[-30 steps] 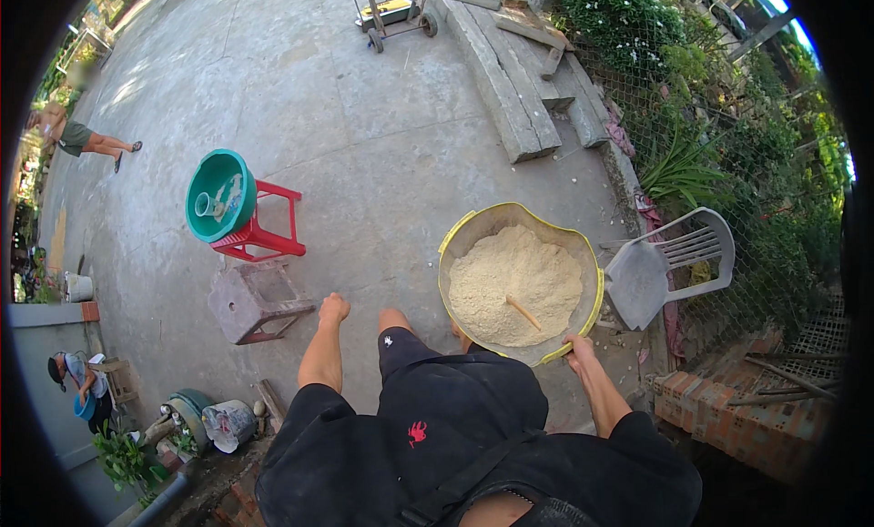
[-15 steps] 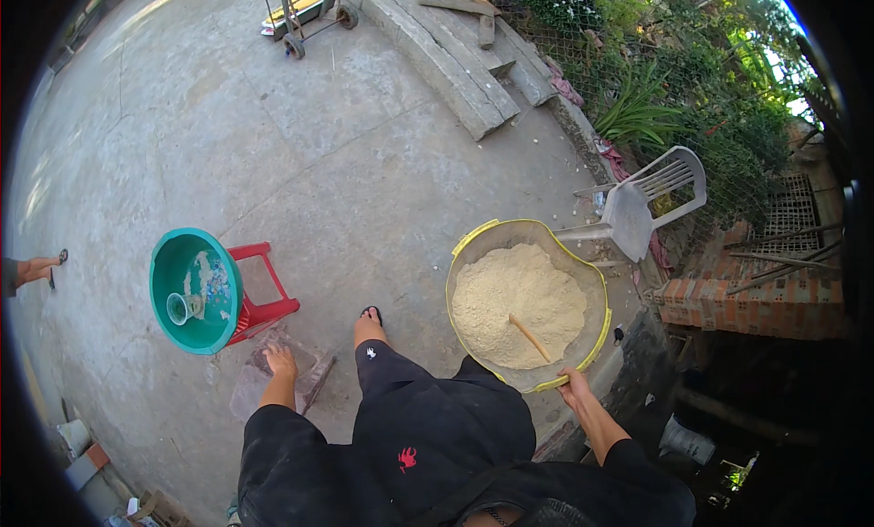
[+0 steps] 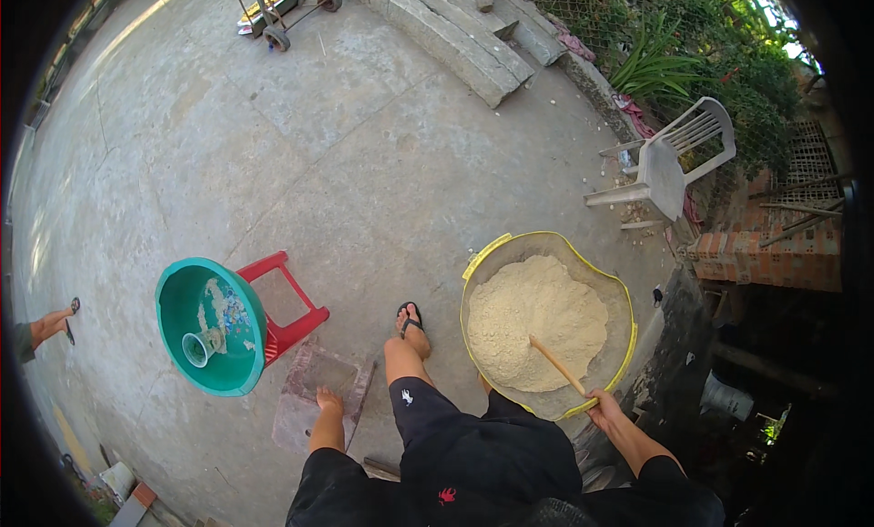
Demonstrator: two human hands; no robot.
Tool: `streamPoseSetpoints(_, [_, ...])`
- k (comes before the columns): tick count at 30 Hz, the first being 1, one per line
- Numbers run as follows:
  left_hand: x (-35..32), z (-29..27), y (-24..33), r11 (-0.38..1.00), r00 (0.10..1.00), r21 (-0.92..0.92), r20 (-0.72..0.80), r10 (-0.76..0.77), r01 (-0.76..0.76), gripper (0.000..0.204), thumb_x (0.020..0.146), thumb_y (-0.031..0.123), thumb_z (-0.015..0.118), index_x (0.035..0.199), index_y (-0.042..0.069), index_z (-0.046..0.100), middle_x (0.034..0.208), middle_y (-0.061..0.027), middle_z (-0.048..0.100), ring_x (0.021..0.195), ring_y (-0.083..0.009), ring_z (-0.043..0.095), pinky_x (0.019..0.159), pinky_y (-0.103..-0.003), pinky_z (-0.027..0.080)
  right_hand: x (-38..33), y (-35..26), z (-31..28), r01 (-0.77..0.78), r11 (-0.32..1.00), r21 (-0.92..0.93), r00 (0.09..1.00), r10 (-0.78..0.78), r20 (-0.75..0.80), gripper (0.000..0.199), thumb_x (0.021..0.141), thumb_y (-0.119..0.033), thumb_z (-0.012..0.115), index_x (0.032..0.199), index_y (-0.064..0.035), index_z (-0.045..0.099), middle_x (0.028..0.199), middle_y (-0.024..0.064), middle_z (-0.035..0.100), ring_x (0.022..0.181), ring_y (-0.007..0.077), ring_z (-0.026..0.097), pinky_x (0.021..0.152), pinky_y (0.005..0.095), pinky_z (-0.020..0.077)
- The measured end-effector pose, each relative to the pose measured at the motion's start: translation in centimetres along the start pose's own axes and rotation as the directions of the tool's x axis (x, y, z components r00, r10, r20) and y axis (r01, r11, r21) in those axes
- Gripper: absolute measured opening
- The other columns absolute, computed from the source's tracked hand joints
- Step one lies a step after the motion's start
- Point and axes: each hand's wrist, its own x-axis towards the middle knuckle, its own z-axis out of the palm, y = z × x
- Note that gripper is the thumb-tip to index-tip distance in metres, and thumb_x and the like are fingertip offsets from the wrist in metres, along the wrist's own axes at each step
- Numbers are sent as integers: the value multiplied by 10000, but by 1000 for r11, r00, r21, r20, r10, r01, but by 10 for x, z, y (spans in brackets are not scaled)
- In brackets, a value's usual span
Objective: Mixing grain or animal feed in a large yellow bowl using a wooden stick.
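My right hand is closed at the near edge of a wide tub with a yellow rim. The near end of a wooden stick meets its fingers; the far end rests in a heap of pale, coarse meal in the tub. My left hand has its fingers loosely apart and nothing in them. It hangs over a low, worn pinkish stool; whether it touches the stool I cannot tell. Beyond it, a green basin tilts against a red plastic stool. A clear plastic container lies inside the basin.
A pale plastic chair stands beyond the tub to the right, near a brick wall. Concrete beams and a hand trolley are at the far side. Another person's legs show at the left edge.
The view has shifted, with the scene lower in it. The stick's near end has come up to my right hand at the tub's rim. My left hand has drawn away from the green basin.
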Motion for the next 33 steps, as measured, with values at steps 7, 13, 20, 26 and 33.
streamPoseSetpoints(7, [6, -3, 15, 995, 995, -99, -97, -3, -7, 717, 733, 431, 766, 1359, 204, 501, 1435, -87, 461, 1376, -283, 360, 1122, -500, 230, 21, -32, -44, -16, 1000, 24, 998, 17, -60, 212, 760, 53, 562, 949, 28, 470, 904, 129, 543, 816, 265, 613, 815, 399, 558])
streamPoseSetpoints(13, [-65, -13, 34, 913, 915, 84, -16, 403, -400, 758, 553, 496, 867, 1171, 137, 613, 1032, -159, 689, 1006, -351, 654, 841, -439, 530, 56, -6, -84, 20, 987, 159, 999, -16, -28, 365, 746, 69, 560, 1096, 13, 478, 984, 133, 557, 928, 301, 613, 872, 464, 550])
streamPoseSetpoints(20, [-132, -89, 82, 924, 906, 25, -185, 380, -382, 758, 628, 568, 780, 1191, 102, 577, 1039, -216, 668, 1025, -399, 628, 858, -480, 504, 72, 26, -119, 59, 917, 395, 997, -36, -66, 436, 740, 71, 571, 1161, 5, 477, 1103, 141, 549, 1027, 316, 590, 928, 493, 520])
streamPoseSetpoints(26, [-144, -145, 110, 903, 904, -41, 6, 428, -427, 777, 647, 532, 741, 1264, 96, 560, 1187, -214, 621, 1167, -386, 554, 950, -451, 461, 91, 50, -144, 75, 871, 485, 984, 15, -179, 392, 745, 61, 550, 1132, 19, 501, 1148, 151, 549, 1060, 320, 578, 942, 478, 507])
streamPoseSetpoints(33, [-157, -241, 167, 800, 811, -133, -81, 579, -585, 549, 779, 407, 667, 1217, 84, 598, 1095, -236, 651, 1095, -386, 601, 913, -445, 483, 122, 35, -207, 59, 781, 622, 961, 124, -247, 455, 725, 69, 577, 1164, 10, 472, 1133, 162, 526, 1012, 343, 586, 904, 524, 518])
